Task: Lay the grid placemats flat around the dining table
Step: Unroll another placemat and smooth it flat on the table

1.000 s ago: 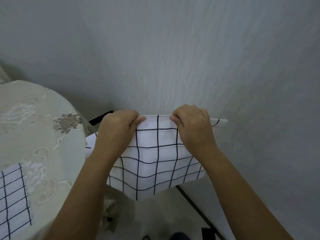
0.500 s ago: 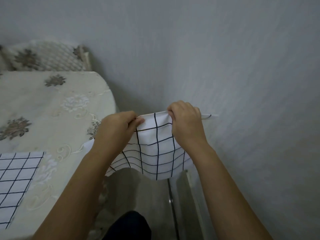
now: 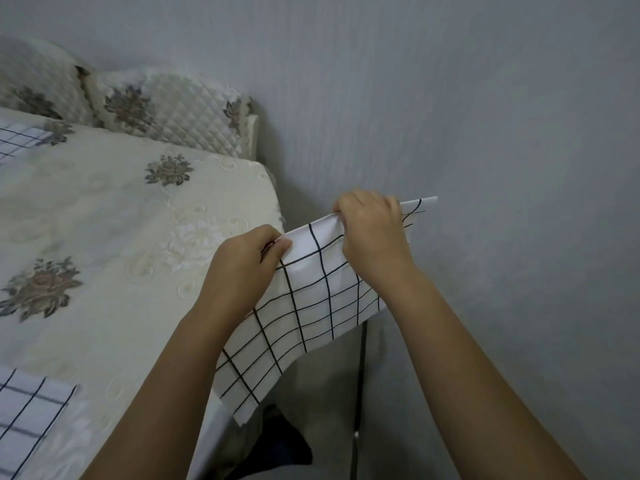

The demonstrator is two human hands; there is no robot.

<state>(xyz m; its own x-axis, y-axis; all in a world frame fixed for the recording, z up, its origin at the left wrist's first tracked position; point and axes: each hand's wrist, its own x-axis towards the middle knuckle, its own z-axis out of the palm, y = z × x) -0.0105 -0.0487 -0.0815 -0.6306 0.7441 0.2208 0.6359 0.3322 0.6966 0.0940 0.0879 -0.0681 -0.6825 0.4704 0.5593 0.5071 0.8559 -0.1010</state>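
Note:
I hold a white placemat with a black grid (image 3: 311, 306) in the air, just off the right edge of the dining table (image 3: 114, 237). My left hand (image 3: 246, 261) pinches its top edge near the table's rim. My right hand (image 3: 372, 230) grips the same edge further right, close to the wall. The mat hangs down from both hands, slack and curved. A second grid placemat (image 3: 27, 414) lies flat on the table at the lower left. The corner of a third (image 3: 17, 136) shows at the far left.
The table wears a cream floral cloth. Two quilted chair backs (image 3: 166, 109) stand behind it. A grey wall (image 3: 485, 133) fills the right side, with a narrow gap of floor between it and the table. A thin dark rod (image 3: 360, 375) stands in that gap.
My view has swung left, so more of the table and the chair backs show. Both hands have carried the hanging placemat towards the table's right edge, still gripping its top edge.

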